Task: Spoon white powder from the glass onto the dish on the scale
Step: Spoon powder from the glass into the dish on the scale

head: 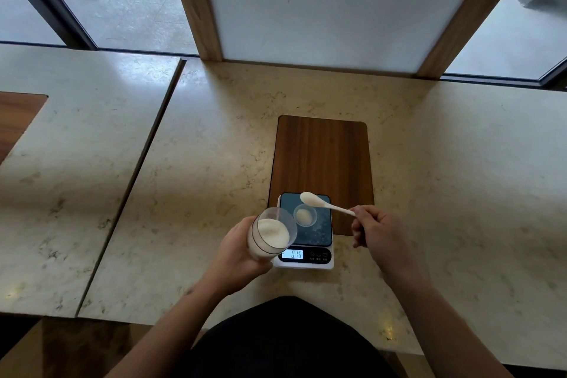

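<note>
My left hand [237,250] grips a clear glass [271,235] of white powder, tilted toward the scale and held just left of it. A white scale [306,232] with a dark platform sits in front of me; its display reads 015. A small clear dish [304,215] rests on the platform with a little heap of white powder in it. My right hand [376,228] pinches the handle of a white spoon [322,202]. The spoon's bowl hovers just beyond the dish, over the platform's far edge.
A brown wooden board [322,156] is set into the marble counter [199,181] behind the scale. A seam [132,181] splits the counter to the left. A white wall panel with wooden posts stands at the back, with windows on either side.
</note>
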